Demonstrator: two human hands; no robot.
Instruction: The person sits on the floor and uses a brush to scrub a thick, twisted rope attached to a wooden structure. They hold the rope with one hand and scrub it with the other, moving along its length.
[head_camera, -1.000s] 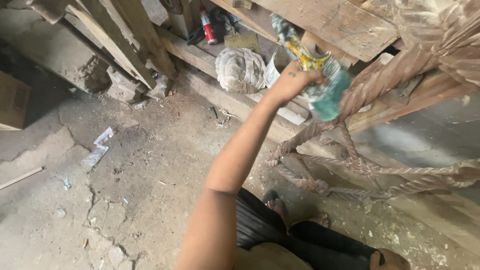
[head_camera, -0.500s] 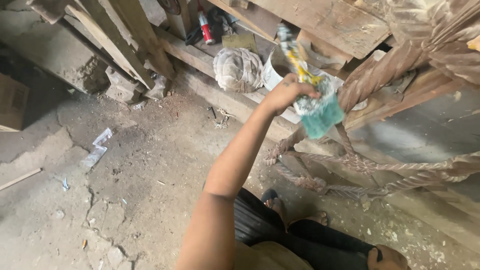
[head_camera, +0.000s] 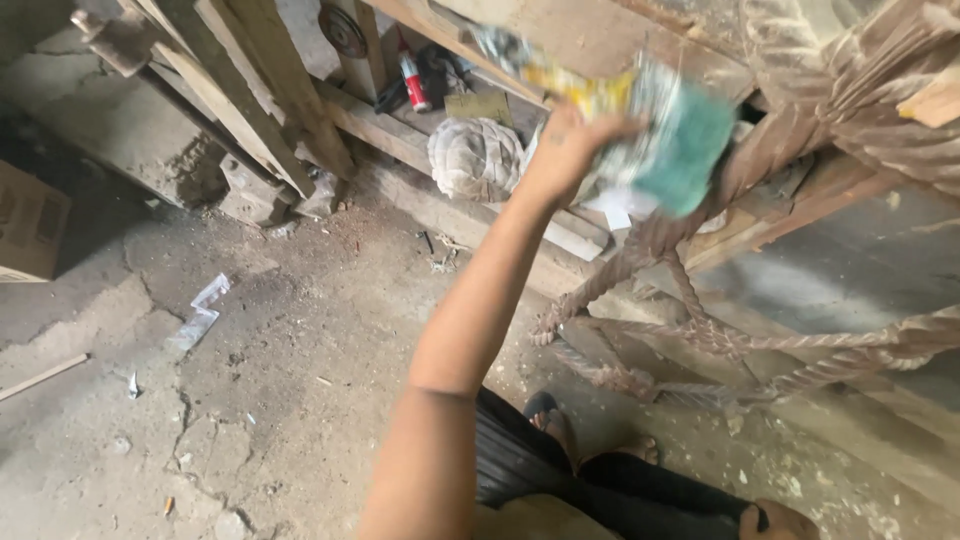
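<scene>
Bundle (head_camera: 672, 140) of teal, clear and yellow plastic, blurred, held up in front of the wooden shelf (head_camera: 420, 150), just beside the thick twisted rope (head_camera: 690, 215). Probably light, soft and crinkly, a little slippery; safest to take by the bunched part, not by the loose end. Cannot tell if it is a bag, or what is inside. Left hand (head_camera: 570, 150) stretched forward on a long arm, grip pressed together on the near edge of the bundle. On the shelf behind, a pale crumpled sack (head_camera: 475, 158), with contents hidden, and a red and white tube (head_camera: 412, 82). Lower, on the cracked concrete floor (head_camera: 250, 400), a scrap of white paper (head_camera: 200, 315). At the left edge, a cardboard box (head_camera: 30, 225), inside not visible. Right hand (head_camera: 780, 520) only partly seen at the bottom edge; grip state impossible to tell.
</scene>
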